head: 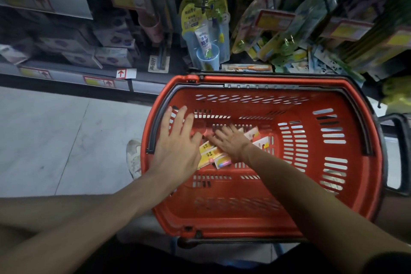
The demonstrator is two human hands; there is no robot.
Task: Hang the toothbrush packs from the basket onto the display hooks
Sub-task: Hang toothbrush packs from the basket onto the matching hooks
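Observation:
A red plastic basket (333,184) stands on the floor below the display. At its bottom left lie a few toothbrush packs (213,155) with yellow and white cards. My right hand (231,142) reaches down into the basket and lies flat on the packs, fingers spread. My left hand (178,142) hovers over the basket's left rim, fingers straight and spread, holding nothing. Above the basket, display hooks (205,5) carry hanging toothbrush and toothpaste packs.
Shelves with boxed goods (106,51) and price labels fill the left. More hanging packs (289,35) crowd the hooks at upper right. A white shoe (133,158) stands on the pale tiled floor (55,140) left of the basket. The basket's black handle (400,153) sticks out right.

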